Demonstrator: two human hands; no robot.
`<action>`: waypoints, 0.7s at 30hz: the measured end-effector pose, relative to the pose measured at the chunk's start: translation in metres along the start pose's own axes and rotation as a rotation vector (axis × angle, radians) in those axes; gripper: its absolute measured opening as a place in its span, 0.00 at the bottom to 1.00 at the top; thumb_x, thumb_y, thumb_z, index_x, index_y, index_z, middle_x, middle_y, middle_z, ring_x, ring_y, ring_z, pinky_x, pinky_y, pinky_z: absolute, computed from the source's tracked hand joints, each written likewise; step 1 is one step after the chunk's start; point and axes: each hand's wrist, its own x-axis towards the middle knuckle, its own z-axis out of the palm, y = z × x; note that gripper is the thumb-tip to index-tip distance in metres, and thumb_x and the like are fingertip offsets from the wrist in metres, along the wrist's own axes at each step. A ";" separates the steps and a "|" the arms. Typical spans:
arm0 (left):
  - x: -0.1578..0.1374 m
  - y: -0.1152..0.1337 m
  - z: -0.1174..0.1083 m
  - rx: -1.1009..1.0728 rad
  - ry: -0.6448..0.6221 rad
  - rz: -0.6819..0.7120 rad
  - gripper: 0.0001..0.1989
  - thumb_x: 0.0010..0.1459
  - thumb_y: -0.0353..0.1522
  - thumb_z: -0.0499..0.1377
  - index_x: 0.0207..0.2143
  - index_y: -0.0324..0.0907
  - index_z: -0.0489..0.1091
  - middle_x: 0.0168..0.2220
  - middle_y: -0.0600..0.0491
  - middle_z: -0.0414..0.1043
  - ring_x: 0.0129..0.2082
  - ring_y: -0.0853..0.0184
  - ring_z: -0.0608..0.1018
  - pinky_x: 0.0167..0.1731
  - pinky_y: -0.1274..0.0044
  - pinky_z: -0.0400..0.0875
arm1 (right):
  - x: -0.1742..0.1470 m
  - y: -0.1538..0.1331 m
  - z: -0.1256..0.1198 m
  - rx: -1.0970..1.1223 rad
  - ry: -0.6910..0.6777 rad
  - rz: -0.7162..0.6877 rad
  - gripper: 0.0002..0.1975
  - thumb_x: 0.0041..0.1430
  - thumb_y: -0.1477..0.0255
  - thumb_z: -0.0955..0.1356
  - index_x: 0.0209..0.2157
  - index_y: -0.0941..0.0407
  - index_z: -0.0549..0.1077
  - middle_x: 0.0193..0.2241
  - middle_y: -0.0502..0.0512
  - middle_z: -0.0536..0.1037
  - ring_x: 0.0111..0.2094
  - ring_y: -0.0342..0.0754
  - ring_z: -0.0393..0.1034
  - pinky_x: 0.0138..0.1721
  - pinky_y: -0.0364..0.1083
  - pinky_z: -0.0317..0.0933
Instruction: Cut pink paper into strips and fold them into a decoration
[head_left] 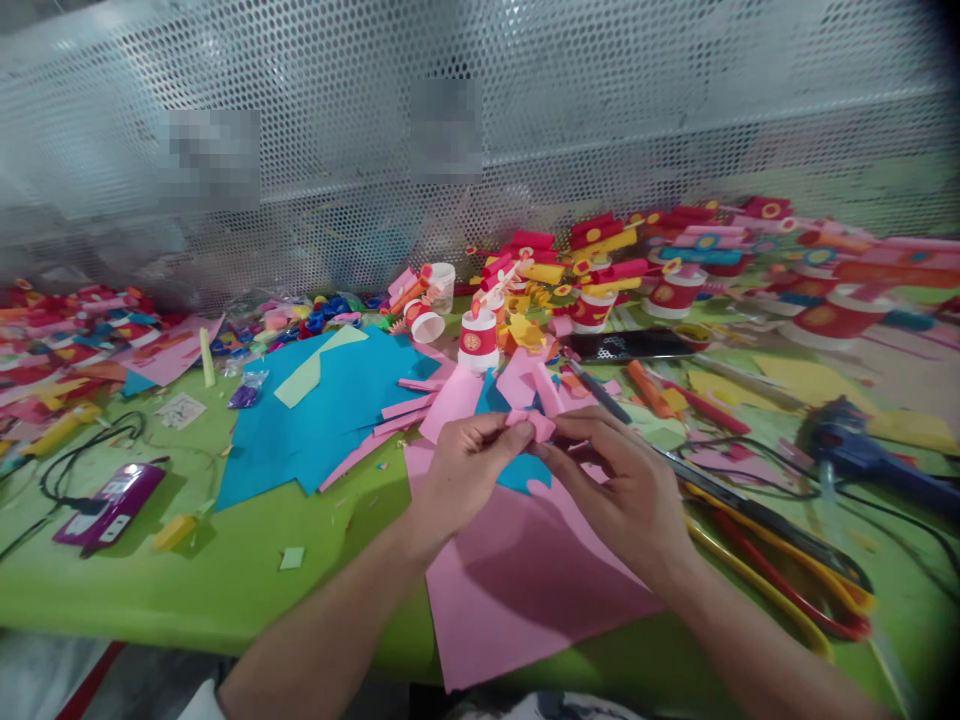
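Note:
Between my two hands a small piece of pink paper (534, 424) is held up, bent or folded, at the middle of the view. My left hand (474, 462) pinches its left end with thumb and forefinger. On the other end, the fingertips of my right hand (616, 478) close in the same way. Below them lies a large pink sheet (517, 590) with a cut upper edge. Blue paper and pink strips (450, 400) lie just beyond my fingers. A red and white paper cup (478, 342) stands upside down behind them.
Scissors (795, 550) with yellow and red handles lie at right, beside a blue glue gun (877, 450) and its cable. A black phone (630, 345) rests further back. Several decorated cups (675, 290) line the mesh wall (337, 150). Blue sheets (300, 430) and a purple device (112, 508) are at left.

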 end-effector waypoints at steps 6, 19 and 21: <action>0.000 0.004 -0.001 0.087 0.011 0.031 0.17 0.61 0.45 0.64 0.33 0.40 0.80 0.30 0.53 0.75 0.35 0.65 0.76 0.40 0.74 0.70 | -0.002 0.002 0.001 -0.001 0.005 -0.002 0.02 0.65 0.69 0.71 0.40 0.51 0.75 0.38 0.53 0.77 0.32 0.45 0.73 0.32 0.45 0.71; -0.007 0.002 0.008 0.165 0.102 0.127 0.14 0.64 0.41 0.61 0.41 0.42 0.82 0.41 0.50 0.83 0.43 0.61 0.82 0.45 0.72 0.75 | 0.001 0.008 0.000 0.234 -0.039 0.163 0.06 0.64 0.63 0.72 0.40 0.49 0.79 0.39 0.53 0.77 0.36 0.46 0.73 0.34 0.45 0.69; -0.007 0.003 0.008 0.128 0.107 0.100 0.12 0.64 0.40 0.62 0.40 0.42 0.82 0.40 0.50 0.83 0.42 0.60 0.82 0.45 0.72 0.76 | 0.001 0.009 0.000 0.221 -0.039 0.156 0.06 0.64 0.63 0.72 0.40 0.48 0.80 0.38 0.53 0.78 0.36 0.47 0.73 0.34 0.45 0.69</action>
